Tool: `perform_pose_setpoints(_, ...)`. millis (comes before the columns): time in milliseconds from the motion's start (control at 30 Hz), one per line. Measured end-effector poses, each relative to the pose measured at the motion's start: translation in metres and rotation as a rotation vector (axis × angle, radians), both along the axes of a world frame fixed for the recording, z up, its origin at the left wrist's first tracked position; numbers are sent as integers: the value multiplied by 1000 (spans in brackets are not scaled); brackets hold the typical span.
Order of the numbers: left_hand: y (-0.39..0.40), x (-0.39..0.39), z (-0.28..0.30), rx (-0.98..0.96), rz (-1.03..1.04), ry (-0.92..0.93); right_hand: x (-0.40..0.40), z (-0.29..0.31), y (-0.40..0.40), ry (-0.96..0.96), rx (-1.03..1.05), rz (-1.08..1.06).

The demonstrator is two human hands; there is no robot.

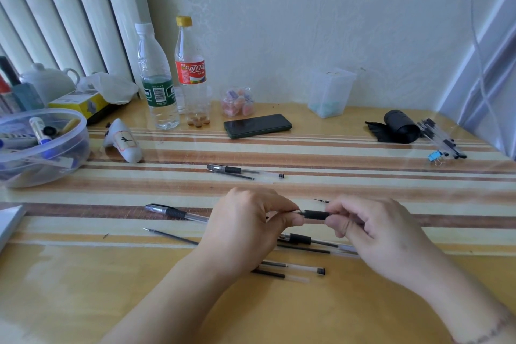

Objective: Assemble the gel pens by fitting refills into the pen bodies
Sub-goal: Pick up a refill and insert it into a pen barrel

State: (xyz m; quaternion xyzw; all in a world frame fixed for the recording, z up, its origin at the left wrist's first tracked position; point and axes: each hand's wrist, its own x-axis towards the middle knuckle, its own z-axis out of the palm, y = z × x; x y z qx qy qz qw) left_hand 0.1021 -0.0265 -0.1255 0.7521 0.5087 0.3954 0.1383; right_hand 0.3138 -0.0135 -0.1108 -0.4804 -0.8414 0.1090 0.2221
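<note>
Both hands, left (pixel 245 220) and right (pixel 371 229), pinch a black-gripped pen (pixel 314 214) near the phone (pixel 257 125); behind it, a red-labelled bottle (pixel 191 70), script unreadable.

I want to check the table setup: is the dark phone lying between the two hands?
No, the phone lies far back on the table near the bottles, while the left hand and right hand hold a pen.

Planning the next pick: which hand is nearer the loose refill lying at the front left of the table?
Left. The left hand sits just right of the refill, almost over its end; the right hand is farther right, beyond the held pen.
</note>
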Motion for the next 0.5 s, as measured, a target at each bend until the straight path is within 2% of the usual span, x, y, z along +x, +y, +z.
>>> perform_pose_setpoints(167, -3, 0, 2, 110, -56, 142, 2, -4, 1, -92, 24, -18)
perform_pose_setpoints(300, -4, -1, 3, 142, -80, 249, 9, -5, 5, -94, -23, 35)
perform_pose_setpoints(433, -5, 0, 6, 54, -3, 238, 12, -3, 6, -44, 27, 36)
perform_pose_setpoints(500, -6, 0, 9, -41, 12, 165, 13, -1, 7, -6, 74, 7)
